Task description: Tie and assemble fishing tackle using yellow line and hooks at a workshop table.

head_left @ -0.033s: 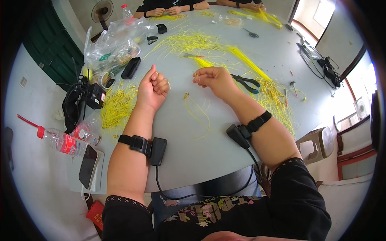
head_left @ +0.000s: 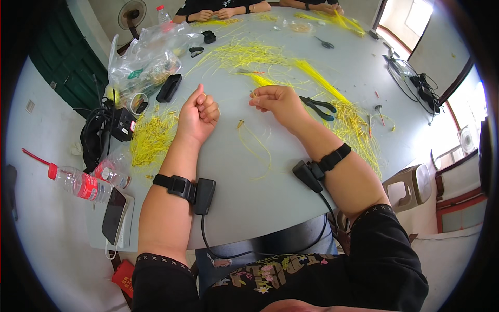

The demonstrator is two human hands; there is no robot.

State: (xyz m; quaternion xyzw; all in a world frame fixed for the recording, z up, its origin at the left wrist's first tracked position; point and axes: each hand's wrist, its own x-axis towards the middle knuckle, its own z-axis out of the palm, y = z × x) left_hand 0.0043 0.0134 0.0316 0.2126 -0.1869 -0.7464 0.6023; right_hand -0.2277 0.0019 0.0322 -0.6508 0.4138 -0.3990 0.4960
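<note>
My left hand (head_left: 200, 112) rests on the grey table (head_left: 260, 192) as a loose fist with the thumb up, and nothing shows in it. My right hand (head_left: 275, 101) lies a little to its right, fingertips pinched on the end of a thin yellow strand (head_left: 253, 95). A loose yellow strand (head_left: 255, 146) curls on the table between and below the two hands. A pile of short yellow strands (head_left: 153, 135) lies left of my left hand. Black scissors (head_left: 319, 106) lie just right of my right hand. Both wrists wear black strapped devices with cables.
A long bundle of yellow strands (head_left: 317, 78) runs across the table beyond my hands. At the left are a clear plastic bag (head_left: 145, 62), black cables with a charger (head_left: 109, 127), a water bottle (head_left: 78, 182) and a phone (head_left: 114, 216). Other people's hands (head_left: 218, 13) work at the far edge.
</note>
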